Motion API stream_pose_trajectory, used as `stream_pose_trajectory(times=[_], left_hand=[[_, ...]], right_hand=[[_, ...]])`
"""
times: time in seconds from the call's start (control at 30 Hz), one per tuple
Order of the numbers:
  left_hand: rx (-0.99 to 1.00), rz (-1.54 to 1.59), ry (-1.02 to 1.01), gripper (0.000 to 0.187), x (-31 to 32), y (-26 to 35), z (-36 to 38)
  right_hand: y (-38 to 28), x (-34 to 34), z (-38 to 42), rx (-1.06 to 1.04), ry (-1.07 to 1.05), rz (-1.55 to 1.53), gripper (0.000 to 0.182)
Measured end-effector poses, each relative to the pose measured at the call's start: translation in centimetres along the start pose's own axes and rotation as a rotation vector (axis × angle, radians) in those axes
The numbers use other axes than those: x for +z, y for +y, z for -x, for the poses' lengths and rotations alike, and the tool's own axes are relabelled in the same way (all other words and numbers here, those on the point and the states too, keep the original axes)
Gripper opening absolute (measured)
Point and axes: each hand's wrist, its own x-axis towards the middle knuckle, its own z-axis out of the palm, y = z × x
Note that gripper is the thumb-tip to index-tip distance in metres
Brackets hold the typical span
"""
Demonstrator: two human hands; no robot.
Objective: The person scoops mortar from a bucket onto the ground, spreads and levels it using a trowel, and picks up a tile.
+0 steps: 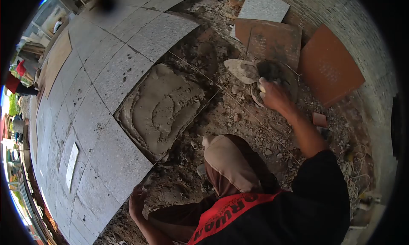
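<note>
My right hand [272, 94] is closed round the handle of a trowel. The trowel's pale, mortar-smeared blade [241, 70] points left, over the rim of a round bucket [294, 81] holding dark wet mortar. A bed of wet grey mortar [164, 108] lies spread in the gap beside the laid tiles, its surface ridged. My left hand [137, 199] is low at the edge of the grey floor tiles [117, 147]; its fingers are too dark to make out. A taut string [251, 113] crosses over the rubble, and another runs along the mortar's right edge.
Brown-backed tiles [330, 68] and a grey speckled tile [264, 5] lean near the corrugated wall [362, 45]. Broken rubble [264, 138] covers the ground. A white strip [72, 166] lies on the tiles. Tangled cord [358, 172] is at right. A person in red [17, 81] stands far left.
</note>
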Motion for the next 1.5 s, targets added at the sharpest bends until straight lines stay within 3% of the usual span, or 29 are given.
stream_pose_trajectory(times=[0.1, 0.2, 0.27, 0.3, 0.33, 0.43, 0.57, 0.6, 0.7, 0.87, 0.97, 1.07, 1.23, 1.37, 1.5], left_hand=[[-0.032, 0.036, -0.041, 0.044, -0.2, -2.4, -0.9], [-0.068, 0.059, -0.058, 0.042, 0.0, -1.3, -1.1], [-0.058, 0.081, -0.044, 0.042, 0.2, -0.9, -1.2], [-0.058, 0.088, -0.044, 0.042, 0.1, -0.6, -1.3], [-0.066, 0.094, -0.047, 0.042, 0.0, -0.7, -1.1], [-0.101, 0.099, -0.029, 0.042, 0.0, -1.2, -0.4], [-0.136, 0.082, -0.032, 0.042, 0.3, -1.0, -0.5], [-0.152, 0.095, -0.043, 0.044, 0.5, -1.4, -0.9], [-0.162, 0.267, -0.096, 0.047, 1.1, -2.9, -3.2], [-0.139, 0.062, -0.126, 0.052, 2.0, 2.3, -5.0], [-0.054, -0.072, -0.132, 0.053, 3.3, 4.7, -6.1], [0.029, -0.192, -0.085, 0.056, 4.3, 5.7, -6.3], [0.005, -0.242, -0.066, 0.059, 4.1, 6.8, -4.2], [0.227, -0.312, -0.001, 0.057, 3.1, 2.0, -5.8], [0.066, -0.207, -0.02, 0.056, 3.1, 3.7, -3.6]], right_hand=[[7.1, -4.8, 0.5, 0.204, -0.346, 0.231, 0.034], [14.0, -3.3, -1.5, 0.211, -0.874, 0.52, 0.027], [16.3, -0.6, -2.5, 0.308, -0.95, 0.37, 0.024], [13.7, -1.8, -3.1, 0.349, -0.98, 0.293, 0.025], [11.0, -2.8, -2.1, 0.688, -0.859, -0.205, 0.029], [10.6, 0.0, -2.2, 0.577, -0.715, -0.088, 0.03], [11.4, 1.6, 0.8, 0.807, -0.503, -0.549, 0.027], [12.5, 3.6, 1.3, 0.758, -0.442, -0.6, 0.025], [12.8, 5.1, 2.1, 0.82, -0.417, -0.671, 0.021], [14.6, 10.7, 0.5, 0.784, -0.386, -0.943, 0.022], [11.7, 10.0, -1.2, 1.012, -0.349, -1.181, 0.021], [12.7, 12.9, -4.4, 0.949, -0.456, -1.402, 0.022], [12.9, 10.1, -2.9, 0.824, -0.263, -1.663, 0.017], [11.9, 9.0, -0.6, 0.826, -0.125, -1.431, 0.02], [11.5, 9.7, 0.2, 0.651, -0.024, -1.191, 0.026]])
